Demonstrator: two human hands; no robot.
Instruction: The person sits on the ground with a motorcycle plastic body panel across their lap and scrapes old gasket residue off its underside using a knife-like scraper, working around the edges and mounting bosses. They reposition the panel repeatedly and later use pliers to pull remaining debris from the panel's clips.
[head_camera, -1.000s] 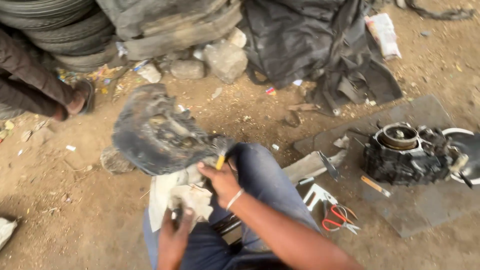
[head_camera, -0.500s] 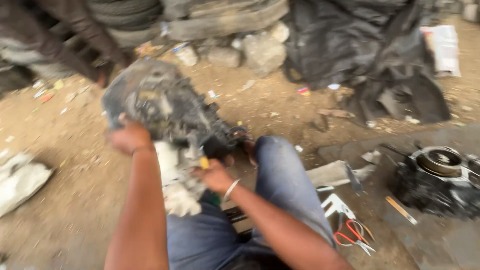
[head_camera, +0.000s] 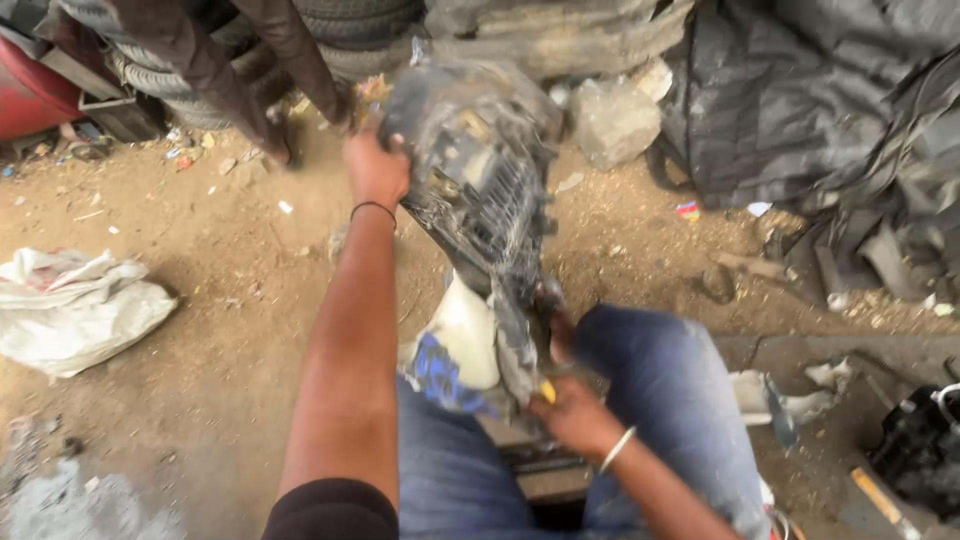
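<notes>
Both hands closed: left hand (head_camera: 375, 170) grips grimy engine casing (head_camera: 480, 190), right hand (head_camera: 570, 415) its base.

Grimy dark plastic panel (head_camera: 480, 190), tilted upright (blurred), lower edge between knees

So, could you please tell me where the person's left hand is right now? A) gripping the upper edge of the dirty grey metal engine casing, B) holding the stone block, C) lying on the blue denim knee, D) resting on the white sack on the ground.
A: the left hand grips the top edge of the dirty grey metal engine casing, arm stretched forward.
</notes>
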